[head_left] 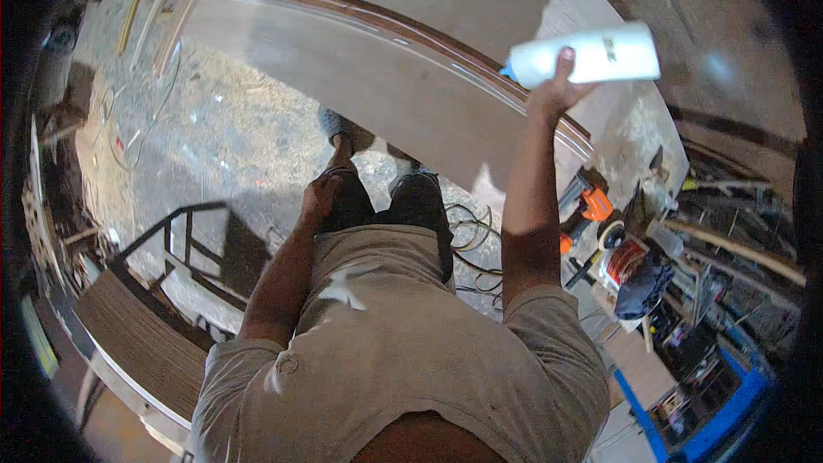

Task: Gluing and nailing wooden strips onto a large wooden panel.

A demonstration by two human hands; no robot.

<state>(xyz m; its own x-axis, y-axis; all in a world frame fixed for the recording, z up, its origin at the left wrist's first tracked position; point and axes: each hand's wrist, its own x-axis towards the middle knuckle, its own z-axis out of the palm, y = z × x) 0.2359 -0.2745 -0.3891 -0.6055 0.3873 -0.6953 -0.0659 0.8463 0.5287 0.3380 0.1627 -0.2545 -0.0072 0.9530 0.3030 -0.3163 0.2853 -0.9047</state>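
My right hand [561, 90] is raised at the upper right, with its fingers wrapped round a white squeeze bottle [600, 50]. The bottle lies nearly level, its blue tip pointing left above the edge of a long wooden panel [360, 64]. Dark brown strips [343, 4] run along that edge, with broken whitish lines beside them. My left hand [322, 195] hangs low beside my left leg, close to the dark shorts [347, 206]. Its fingers are not clear enough to tell whether they hold anything.
Orange-and-black power tools [593, 204] stand to the right, near coiled hoses [476, 227] on the floor. A blue-edged frame [737, 403] with clutter is at the lower right. A dark metal frame [176, 236] and ribbed brown board [137, 339] stand at left. Long strips [176, 21] lean at upper left.
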